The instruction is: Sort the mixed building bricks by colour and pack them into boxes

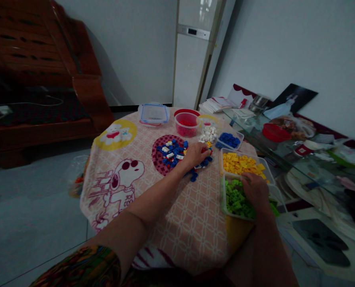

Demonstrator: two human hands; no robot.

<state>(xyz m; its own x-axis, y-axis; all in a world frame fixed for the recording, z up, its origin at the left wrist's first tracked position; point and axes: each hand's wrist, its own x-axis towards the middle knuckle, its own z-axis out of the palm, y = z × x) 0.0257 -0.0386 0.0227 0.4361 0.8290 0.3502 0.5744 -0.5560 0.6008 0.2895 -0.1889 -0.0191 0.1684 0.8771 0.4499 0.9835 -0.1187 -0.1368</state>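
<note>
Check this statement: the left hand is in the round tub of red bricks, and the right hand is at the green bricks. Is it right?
The head view shows the left hand at the mixed pile, not in the round tub; the rest stands.

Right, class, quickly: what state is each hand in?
Left hand: fingers bent at the mixed bricks; grip cannot be told.
Right hand: fingers bent over the green bricks; grip cannot be told.
</note>
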